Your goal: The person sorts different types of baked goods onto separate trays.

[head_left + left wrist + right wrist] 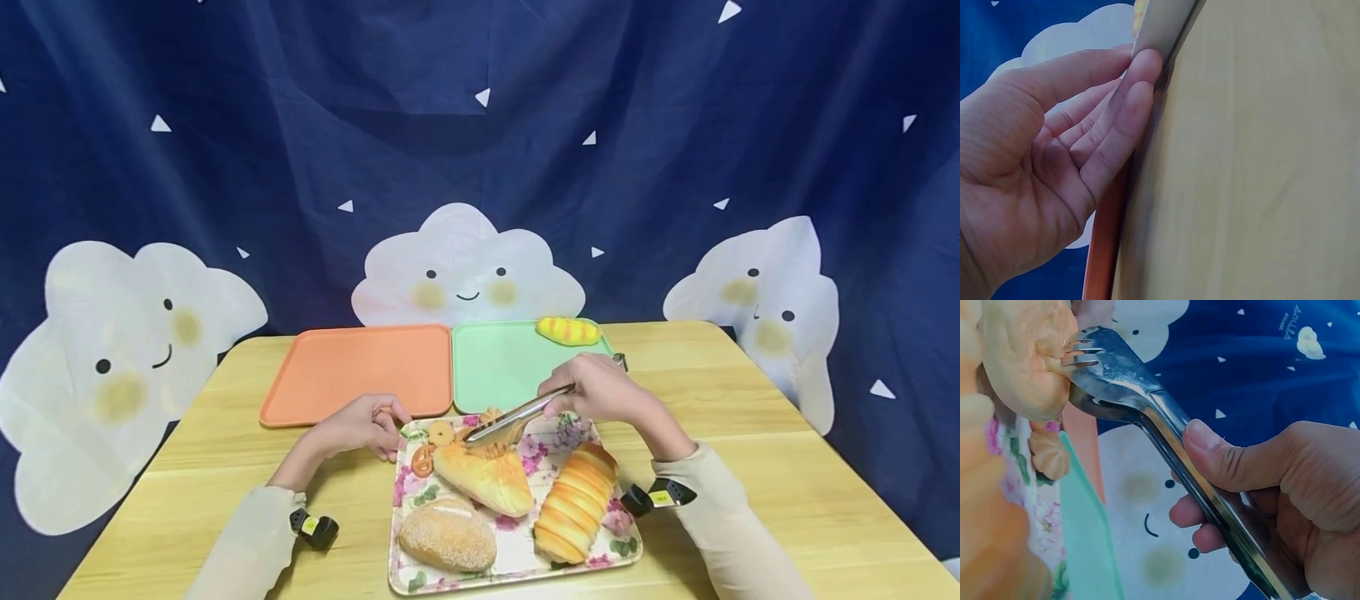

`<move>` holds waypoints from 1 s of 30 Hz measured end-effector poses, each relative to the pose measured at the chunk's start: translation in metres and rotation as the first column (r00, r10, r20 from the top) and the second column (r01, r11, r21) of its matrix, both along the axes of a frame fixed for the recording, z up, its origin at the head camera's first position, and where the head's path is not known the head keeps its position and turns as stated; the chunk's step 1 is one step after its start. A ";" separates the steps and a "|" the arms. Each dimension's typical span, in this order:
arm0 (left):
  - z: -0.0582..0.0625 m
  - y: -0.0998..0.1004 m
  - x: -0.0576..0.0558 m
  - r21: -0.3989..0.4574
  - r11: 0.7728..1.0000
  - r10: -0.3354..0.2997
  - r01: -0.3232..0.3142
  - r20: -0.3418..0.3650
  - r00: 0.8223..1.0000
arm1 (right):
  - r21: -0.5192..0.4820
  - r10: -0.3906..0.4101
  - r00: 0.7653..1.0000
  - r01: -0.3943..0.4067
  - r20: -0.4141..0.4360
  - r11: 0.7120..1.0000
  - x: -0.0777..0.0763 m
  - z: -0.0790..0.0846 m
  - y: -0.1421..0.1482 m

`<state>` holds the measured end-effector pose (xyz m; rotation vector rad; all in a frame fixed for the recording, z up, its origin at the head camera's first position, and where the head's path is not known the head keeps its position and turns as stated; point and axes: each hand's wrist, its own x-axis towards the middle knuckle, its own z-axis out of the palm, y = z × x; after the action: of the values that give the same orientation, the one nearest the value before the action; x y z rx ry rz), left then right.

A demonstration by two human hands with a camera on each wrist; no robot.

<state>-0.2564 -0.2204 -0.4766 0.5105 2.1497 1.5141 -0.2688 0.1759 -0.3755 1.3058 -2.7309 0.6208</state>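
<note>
Head view: tongs [519, 413] meet the golden bun's [487, 483] far end on the floral tray [517, 550]; likely light, squashy, best nipped gently mid-body! Left wrist: left hand [1041, 156] pinching the tray's rim. Right wrist: right hand [1279, 487] clamped round the tongs!

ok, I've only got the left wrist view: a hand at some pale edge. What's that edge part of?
Observer: The flowered tray; the head view shows the left hand at its far left corner.
Operator: Right hand isn't in my picture. What's it holding?
Observer: Metal tongs, with their tips at the middle bread on that tray.
</note>
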 end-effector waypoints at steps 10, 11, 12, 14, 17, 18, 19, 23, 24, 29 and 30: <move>0.001 0.000 0.003 -0.001 1.000 0.004 -0.004 -0.005 1.000 | -0.120 -0.007 0.987 -0.012 -0.162 0.993 0.003 0.007 0.009; 0.001 0.000 0.003 0.000 1.000 0.006 -0.006 -0.005 1.000 | -0.139 -0.021 0.982 -0.006 -0.190 0.990 0.003 0.008 0.009; 0.001 0.000 0.003 0.001 1.000 0.007 -0.007 -0.003 1.000 | -0.158 -0.038 0.975 0.003 -0.219 0.988 0.004 0.009 0.010; 0.002 0.000 0.003 0.000 1.000 0.010 -0.010 -0.003 1.000 | -0.200 -0.081 0.956 0.024 -0.283 0.980 0.004 0.009 0.011; 0.001 0.000 0.004 0.000 1.000 0.013 -0.013 -0.002 1.000 | -0.256 -0.137 0.910 0.035 -0.392 0.966 0.003 0.009 0.012; 0.001 0.000 0.004 0.000 1.000 0.013 -0.013 -0.003 1.000 | -0.275 -0.155 0.890 0.035 -0.430 0.961 0.002 0.009 0.012; 0.001 0.000 0.004 0.000 1.000 0.014 -0.014 -0.004 1.000 | -0.293 -0.172 0.869 0.032 -0.464 0.955 0.001 0.008 0.012; 0.000 0.000 0.004 0.001 1.000 0.008 -0.008 -0.012 1.000 | -0.362 -0.236 0.777 0.011 -0.584 0.932 -0.004 0.005 0.010; 0.000 0.001 0.004 0.001 1.000 0.006 -0.006 -0.013 1.000 | -0.379 -0.253 0.754 0.006 -0.606 0.925 -0.005 0.004 0.009; 0.000 0.002 0.005 0.003 1.000 0.006 -0.006 -0.015 1.000 | -0.441 -0.340 0.653 0.010 -0.677 0.898 -0.011 0.000 0.009; 0.000 0.002 0.004 0.004 1.000 0.007 -0.007 -0.012 1.000 | -0.448 -0.354 0.638 0.016 -0.684 0.894 -0.012 0.000 0.010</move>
<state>-0.2521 -0.2179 -0.4764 0.5151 2.1603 1.5236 -0.2813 0.1859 -0.3759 0.8658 -1.8694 0.4388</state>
